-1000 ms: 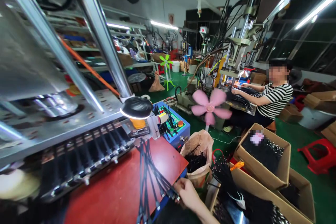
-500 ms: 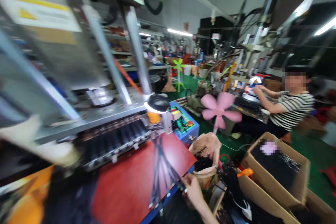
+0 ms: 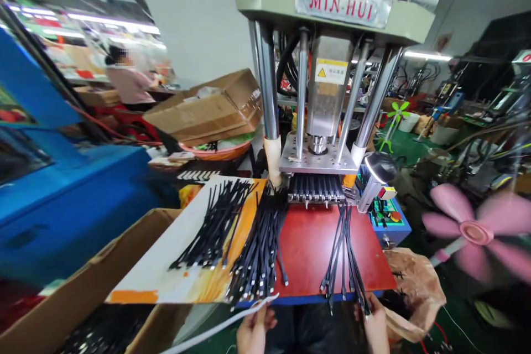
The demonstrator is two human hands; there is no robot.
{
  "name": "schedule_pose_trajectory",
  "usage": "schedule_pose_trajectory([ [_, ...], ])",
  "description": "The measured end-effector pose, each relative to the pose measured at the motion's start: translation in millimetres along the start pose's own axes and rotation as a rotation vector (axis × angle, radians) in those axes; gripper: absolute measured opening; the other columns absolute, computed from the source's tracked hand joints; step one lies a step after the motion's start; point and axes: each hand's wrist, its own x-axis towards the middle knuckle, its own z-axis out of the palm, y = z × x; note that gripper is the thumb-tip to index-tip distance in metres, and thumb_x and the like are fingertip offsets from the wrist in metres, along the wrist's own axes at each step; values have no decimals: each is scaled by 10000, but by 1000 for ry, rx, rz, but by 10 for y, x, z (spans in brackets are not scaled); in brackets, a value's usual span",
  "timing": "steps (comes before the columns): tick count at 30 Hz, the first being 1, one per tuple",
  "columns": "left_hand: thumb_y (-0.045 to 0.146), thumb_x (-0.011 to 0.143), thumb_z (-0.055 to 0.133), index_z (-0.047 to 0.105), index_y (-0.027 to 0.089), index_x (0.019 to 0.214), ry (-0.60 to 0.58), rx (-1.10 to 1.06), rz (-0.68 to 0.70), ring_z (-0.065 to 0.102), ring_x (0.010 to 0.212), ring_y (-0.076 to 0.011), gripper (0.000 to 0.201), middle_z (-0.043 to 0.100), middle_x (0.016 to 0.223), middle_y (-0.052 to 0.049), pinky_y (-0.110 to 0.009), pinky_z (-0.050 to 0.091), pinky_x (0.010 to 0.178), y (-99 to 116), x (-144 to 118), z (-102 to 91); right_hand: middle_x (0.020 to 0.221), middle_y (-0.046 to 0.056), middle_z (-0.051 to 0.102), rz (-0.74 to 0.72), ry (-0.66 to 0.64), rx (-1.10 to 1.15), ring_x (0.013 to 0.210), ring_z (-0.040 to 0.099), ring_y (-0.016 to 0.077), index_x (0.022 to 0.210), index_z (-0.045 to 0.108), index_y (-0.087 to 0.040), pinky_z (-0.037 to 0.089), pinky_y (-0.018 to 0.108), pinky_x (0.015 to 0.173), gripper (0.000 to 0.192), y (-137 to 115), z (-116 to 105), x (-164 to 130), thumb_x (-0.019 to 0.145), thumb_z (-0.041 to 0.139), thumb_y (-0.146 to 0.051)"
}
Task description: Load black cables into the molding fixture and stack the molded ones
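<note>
Near the front edge of the red board (image 3: 302, 243), my right hand (image 3: 375, 323) is closed on the end of a black cable in a small fanned bunch (image 3: 345, 254). The bunch runs back to the mould under the press (image 3: 317, 188). My left hand (image 3: 254, 332) is below the board's front edge, fingers curled. A white cord-like strip (image 3: 224, 323) crosses its fingertips; whether they grip it is unclear. Left of the bunch lies a thick pile of black cables (image 3: 257, 260) with metal plugs facing me, and another pile (image 3: 213, 227) lies on a white board (image 3: 153, 271).
The press's steel columns (image 3: 269, 83) rise behind the board. A blue control box (image 3: 392, 218) and a lamp (image 3: 379, 168) stand at its right, near a brown bag (image 3: 415, 282) and a pink fan (image 3: 473, 232). A cardboard box (image 3: 103, 265) is at left. A person (image 3: 130, 80) sits far back.
The view has swung left and now faces the press. My left hand and the cable piles have come into view. My right hand stays at the ends of the fanned cables.
</note>
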Motion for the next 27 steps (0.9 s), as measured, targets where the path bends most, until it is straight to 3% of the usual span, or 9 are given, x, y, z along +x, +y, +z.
schedule_pose_trajectory([
  [5, 592, 261, 979, 800, 139, 703, -1, -11, -18, 646, 529, -177, 657, 773, 698, -79, -280, 560, 437, -32, 83, -8, 477, -4, 532, 54, -37, 69, 422, 525, 200, 605, 554, -264, 434, 322, 456, 379, -11, 41, 11, 600, 734, -598],
  [10, 702, 337, 962, 807, 139, 758, -68, 49, -6, 670, 547, -178, 720, 763, 687, -73, -270, 574, 495, 52, -40, -3, 535, 6, 582, 98, -106, 77, 461, 546, 200, 659, 574, -256, 442, 318, 475, 401, -141, 7, -14, 585, 733, -616],
  [13, 880, 402, 863, 803, 145, 742, -295, 194, -113, 681, 539, -210, 812, 732, 622, -85, -300, 563, 510, 177, -264, 7, 636, 44, 667, 125, -197, 73, 529, 606, 223, 749, 659, -232, 488, 339, 514, 434, -250, -110, -94, 575, 781, -610],
  [16, 967, 658, 674, 811, 155, 813, -667, 400, -165, 704, 592, -229, 838, 757, 694, -114, -322, 556, 565, 399, -649, 77, 758, 89, 730, 155, -293, 79, 614, 657, 246, 869, 746, -199, 536, 369, 586, 480, -392, -288, -274, 636, 822, -612],
  [19, 742, 897, 665, 812, 196, 1027, -1023, 670, 58, 749, 805, -251, 580, 797, 883, -112, -352, 595, 799, 714, -1037, 284, 922, 110, 763, 150, -420, 94, 752, 705, 257, 1108, 768, -194, 575, 385, 720, 546, -582, -405, -466, 760, 813, -612],
  [21, 608, 989, 611, 802, 225, 1062, -1068, 812, 330, 745, 926, -266, 434, 793, 964, -107, -377, 582, 925, 907, -1172, 497, 945, 97, 752, 122, -489, 92, 773, 702, 242, 1193, 739, -203, 568, 366, 731, 555, -705, -401, -537, 837, 772, -627],
  [24, 533, 998, 609, 797, 244, 1108, -1058, 941, 702, 720, 1121, -307, 362, 778, 1152, -128, -433, 564, 1045, 1053, -1124, 804, 836, 55, 701, 62, -464, 51, 673, 644, 193, 1078, 734, -193, 510, 313, 639, 508, -838, -298, -567, 923, 667, -673],
  [25, 531, 964, 663, 782, 253, 1200, -1077, 990, 792, 697, 1213, -327, 384, 755, 1266, -136, -457, 553, 1090, 1052, -1052, 876, 802, 44, 684, 44, -441, 37, 647, 625, 181, 1040, 730, -190, 490, 300, 618, 514, -869, -254, -572, 941, 635, -685],
  [27, 543, 855, 794, 688, 280, 1420, -1126, 1102, 942, 620, 1376, -368, 633, 656, 1487, -139, -509, 520, 1167, 979, -846, 968, 777, 31, 673, 19, -410, 24, 629, 613, 167, 1038, 724, -185, 472, 282, 605, 529, -921, -170, -585, 961, 597, -693],
])
